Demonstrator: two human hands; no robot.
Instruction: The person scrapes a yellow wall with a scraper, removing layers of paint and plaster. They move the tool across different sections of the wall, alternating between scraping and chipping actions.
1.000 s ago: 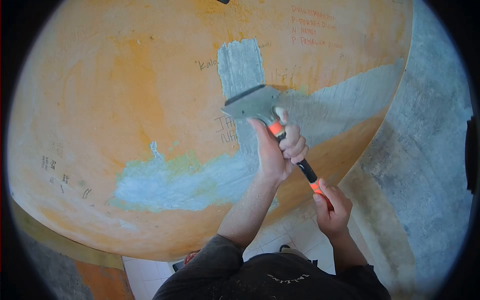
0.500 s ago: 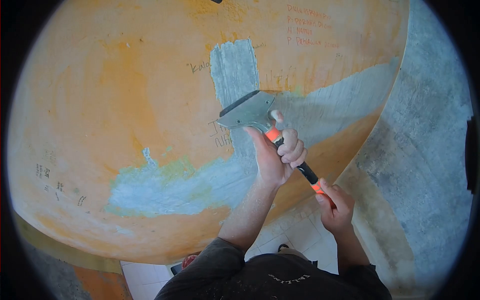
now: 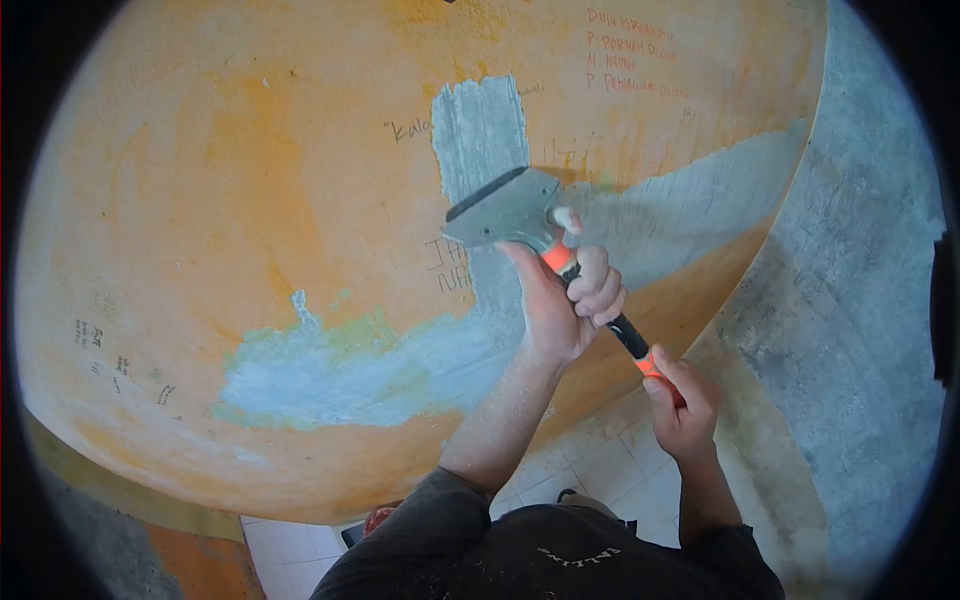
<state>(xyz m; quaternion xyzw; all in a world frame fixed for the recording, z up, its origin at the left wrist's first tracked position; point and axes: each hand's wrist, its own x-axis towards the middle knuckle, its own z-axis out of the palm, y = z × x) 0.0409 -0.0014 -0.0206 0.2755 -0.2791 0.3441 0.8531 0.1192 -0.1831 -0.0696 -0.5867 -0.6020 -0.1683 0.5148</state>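
Note:
A wide-bladed scraper [image 3: 505, 207] with a black and orange handle lies slantwise against the orange painted wall [image 3: 330, 190]. My left hand [image 3: 565, 300] is closed round the upper handle, its thumb along the underside of the head. Farther down, my right hand [image 3: 685, 400] grips the handle's orange end. The scraper's dark edge lies over a vertical bare grey strip [image 3: 482, 130] with ragged paint borders. Whether the edge presses on the wall cannot be made out.
A pale blue scraped patch [image 3: 330, 375] spreads at lower left, and a bare grey band [image 3: 690, 200] runs to the right. Handwriting [image 3: 635, 50] marks the wall. A grey rough wall [image 3: 860, 300] stands at right; white floor tiles [image 3: 600, 465] show below.
The scraper has slid slightly up along the grey strip, with both hands still on its handle. The whole view has shifted a little.

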